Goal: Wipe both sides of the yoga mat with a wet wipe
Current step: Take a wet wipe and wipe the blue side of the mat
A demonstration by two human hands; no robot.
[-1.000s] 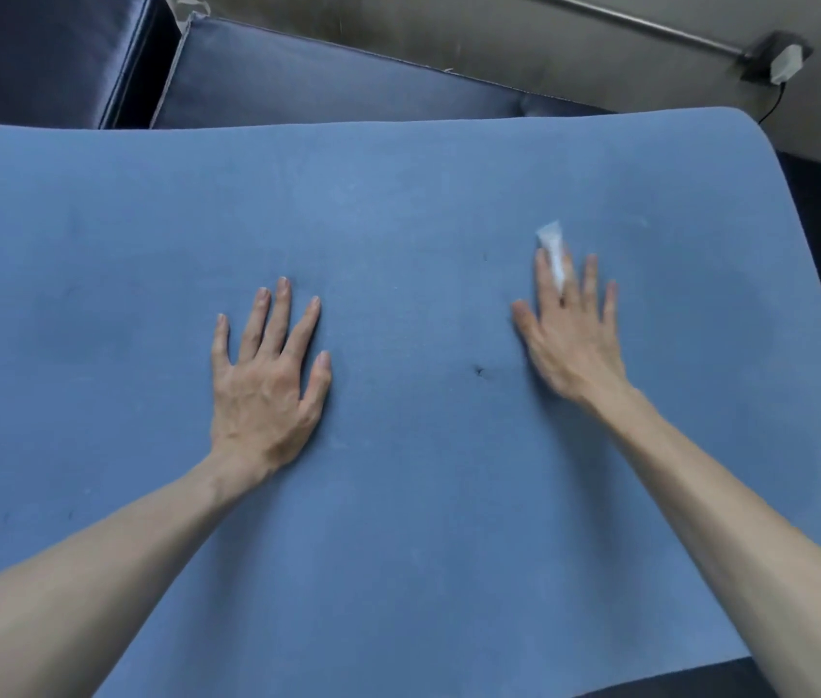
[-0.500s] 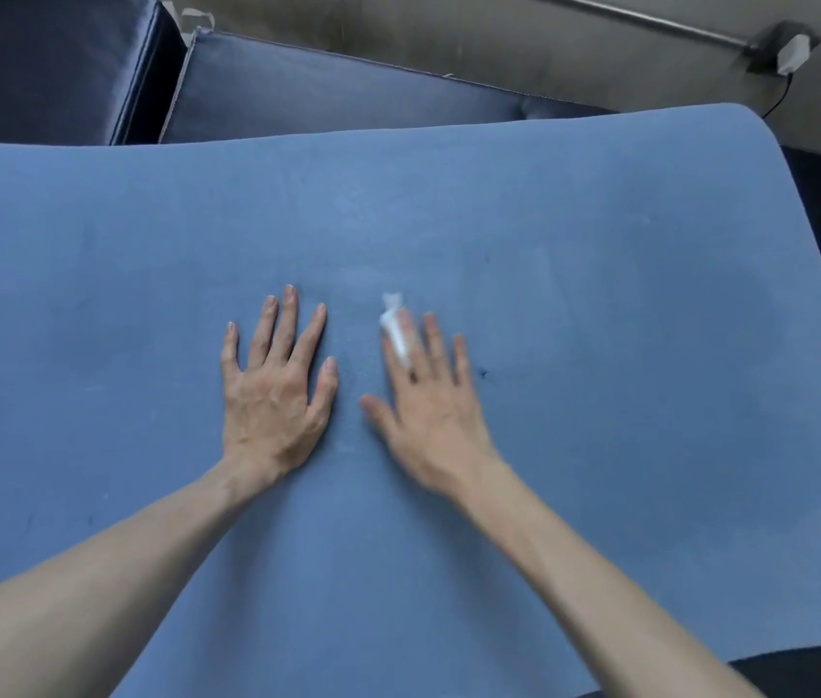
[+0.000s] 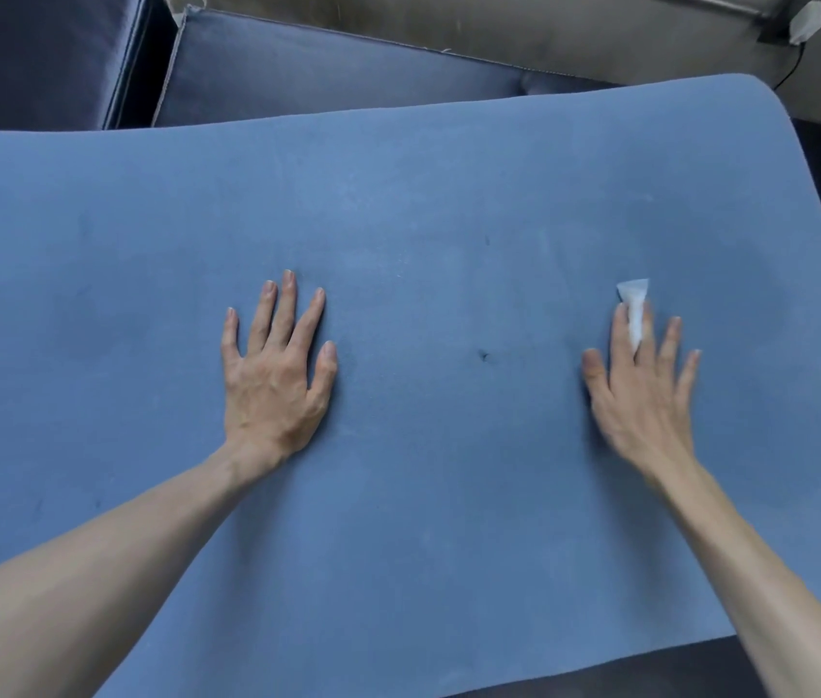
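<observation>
A blue yoga mat (image 3: 449,521) lies spread flat and fills most of the view; its rounded far right corner shows at the top right. My left hand (image 3: 275,380) rests flat on the mat left of centre, fingers straight and spread. My right hand (image 3: 642,395) presses flat on the mat at the right, slightly blurred. A white wet wipe (image 3: 634,304) pokes out between its index and middle fingers; the remainder of the wipe is hidden under the hand. A small dark speck (image 3: 483,356) sits on the mat between the hands.
Dark navy cushions (image 3: 323,78) lie beyond the mat's far edge, with another (image 3: 36,57) at the top left. A white plug (image 3: 806,20) with a cable sits on the grey floor at the top right. Dark padding shows under the mat's right and near edges.
My right hand slid left with the wipe until it was beside my left hand, then swept back to the right. My left hand stayed in place.
</observation>
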